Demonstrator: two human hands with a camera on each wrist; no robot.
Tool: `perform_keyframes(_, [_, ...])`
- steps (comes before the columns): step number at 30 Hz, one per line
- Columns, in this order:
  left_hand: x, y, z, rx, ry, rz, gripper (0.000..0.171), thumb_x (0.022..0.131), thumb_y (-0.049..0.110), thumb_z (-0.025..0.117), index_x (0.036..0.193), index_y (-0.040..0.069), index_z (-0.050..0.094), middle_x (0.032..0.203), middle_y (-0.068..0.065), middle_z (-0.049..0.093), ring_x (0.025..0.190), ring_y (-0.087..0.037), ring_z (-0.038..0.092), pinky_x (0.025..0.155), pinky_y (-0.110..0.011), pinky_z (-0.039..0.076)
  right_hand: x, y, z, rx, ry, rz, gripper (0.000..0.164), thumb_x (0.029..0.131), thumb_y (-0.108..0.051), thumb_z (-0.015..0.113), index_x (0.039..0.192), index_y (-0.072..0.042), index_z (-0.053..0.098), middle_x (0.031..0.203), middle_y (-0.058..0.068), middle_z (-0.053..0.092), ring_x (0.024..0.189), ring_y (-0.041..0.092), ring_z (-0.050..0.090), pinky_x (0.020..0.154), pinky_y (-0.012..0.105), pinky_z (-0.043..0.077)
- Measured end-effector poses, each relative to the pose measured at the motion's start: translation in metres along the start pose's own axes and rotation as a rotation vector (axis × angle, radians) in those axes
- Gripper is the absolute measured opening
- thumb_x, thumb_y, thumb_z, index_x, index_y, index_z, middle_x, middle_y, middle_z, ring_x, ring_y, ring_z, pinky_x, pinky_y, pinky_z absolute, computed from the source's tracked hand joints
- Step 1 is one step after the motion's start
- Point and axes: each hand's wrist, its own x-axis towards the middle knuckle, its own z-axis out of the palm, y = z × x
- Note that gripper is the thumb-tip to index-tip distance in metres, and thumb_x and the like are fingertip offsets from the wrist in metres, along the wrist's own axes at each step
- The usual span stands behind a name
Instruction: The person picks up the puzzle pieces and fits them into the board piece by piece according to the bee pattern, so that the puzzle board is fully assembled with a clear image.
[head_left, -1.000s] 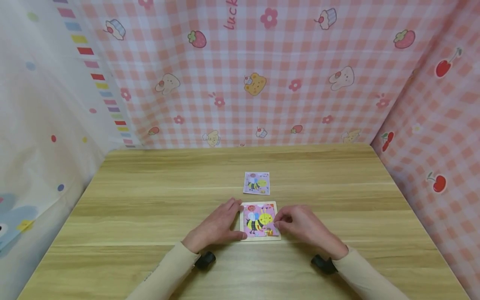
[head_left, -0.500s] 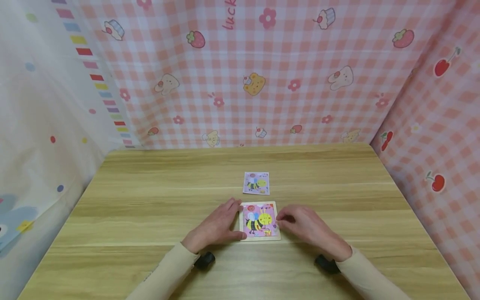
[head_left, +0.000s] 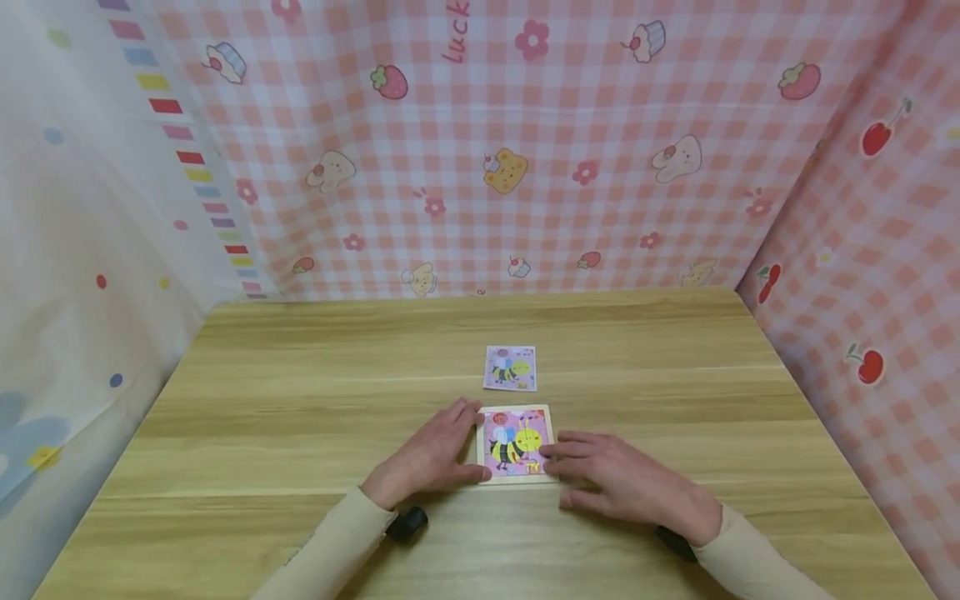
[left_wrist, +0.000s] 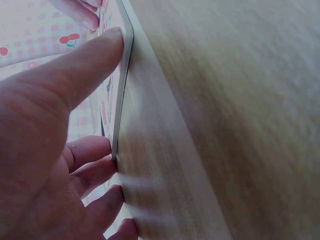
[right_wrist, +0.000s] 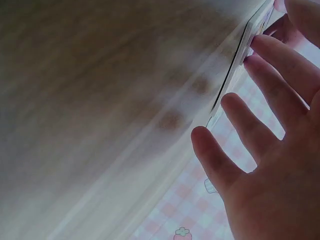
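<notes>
A square bee jigsaw puzzle [head_left: 513, 450] in a pale wooden frame lies on the table in the head view. My left hand [head_left: 431, 454] holds its left side, thumb at the near corner and fingertips at the far corner. The left wrist view shows the thumb [left_wrist: 95, 57] on the frame. At the right side of the puzzle, my right hand [head_left: 615, 479] presses its fingertips onto the picture near the right edge. Its fingers [right_wrist: 280, 65] are spread in the right wrist view, with the thumb off the puzzle. The pieces under those fingertips are hidden.
Behind the puzzle, a small card [head_left: 510, 368] with the same bee picture lies flat on the wooden table [head_left: 337, 358]. A pink checked curtain [head_left: 450, 125] hangs at the table's back edge, with more cloth on both sides.
My right hand has stopped pinching at the puzzle's right edge. Its fingers have straightened out onto the picture, and the hand has shifted slightly nearer. My left hand stays in place.
</notes>
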Motion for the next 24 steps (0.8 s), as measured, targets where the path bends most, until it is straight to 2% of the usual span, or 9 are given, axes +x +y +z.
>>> perform_keyframes(10, [-0.002,0.000,-0.001,0.009,0.001,0.006,0.082,0.089,0.042,0.082,0.150,0.002,0.045,0.151,-0.016,0.043,0.138,-0.032,0.047,0.119,-0.048,0.036,0.004,-0.007,-0.005,-0.025,-0.074,0.057,0.042,0.101,-0.038,0.067,0.137,-0.017,0.068,0.153,0.001,0.055,0.142,0.032,0.048,0.111,0.057,0.042])
perform_keyframes(14, [-0.004,0.000,-0.001,0.001,0.011,0.017,0.082,0.088,0.042,0.083,0.149,0.002,0.045,0.149,-0.016,0.045,0.137,-0.032,0.048,0.118,-0.048,0.037,0.005,-0.009,-0.007,-0.037,-0.067,0.048,0.040,0.099,-0.035,0.069,0.134,-0.017,0.068,0.151,0.001,0.056,0.139,0.030,0.051,0.110,0.055,0.044])
perform_keyframes(18, [-0.005,0.001,0.000,-0.019,0.030,0.042,0.080,0.086,0.040,0.085,0.145,0.003,0.046,0.141,-0.013,0.048,0.128,-0.028,0.051,0.116,-0.046,0.040,0.005,-0.009,-0.009,0.005,-0.064,0.051,0.037,0.098,-0.034,0.071,0.131,-0.017,0.070,0.148,0.002,0.058,0.137,0.028,0.052,0.109,0.054,0.046])
perform_keyframes(24, [-0.005,0.004,0.000,-0.045,0.050,0.069,0.080,0.085,0.037,0.087,0.144,0.002,0.046,0.132,-0.011,0.050,0.119,-0.024,0.052,0.113,-0.045,0.044,0.003,-0.009,-0.013,0.113,-0.085,0.111,0.036,0.098,-0.038,0.071,0.128,-0.020,0.071,0.149,0.001,0.056,0.139,0.027,0.050,0.112,0.055,0.042])
